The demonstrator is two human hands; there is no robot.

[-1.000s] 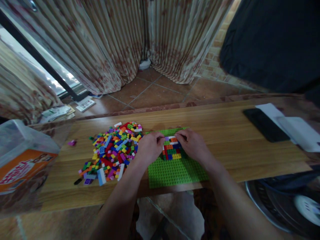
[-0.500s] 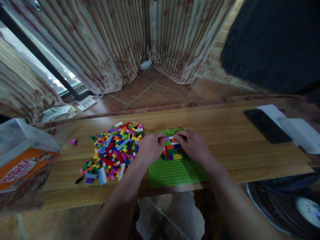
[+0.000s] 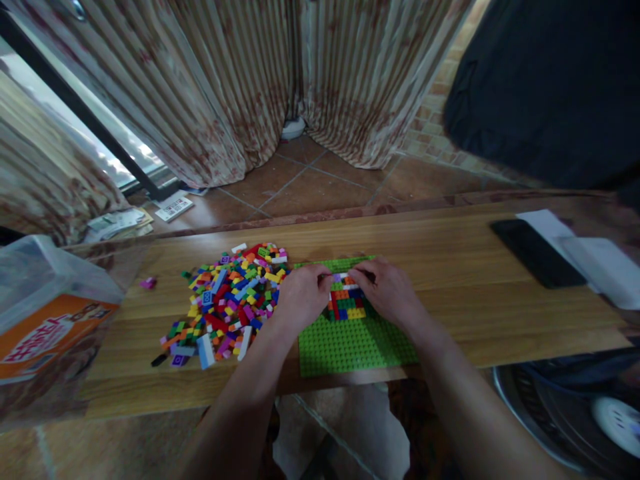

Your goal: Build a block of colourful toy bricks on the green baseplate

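A green studded baseplate lies on the table, with a patch of multicoloured toy building bricks on its far middle part. At the left end of the patch's far rows, my left hand is closed, with thumb and forefinger pinched on the bricks. My right hand pinches the same rows from the right. Between the two sets of fingertips show white, purple and orange bricks. The fingers hide the ends of these rows, and exactly which bricks each hand grips is hard to see.
A heap of loose bricks spreads left of the baseplate on the wooden table. A clear plastic tub with an orange label stands at the far left. A black phone-like slab and white sheets lie at the right.
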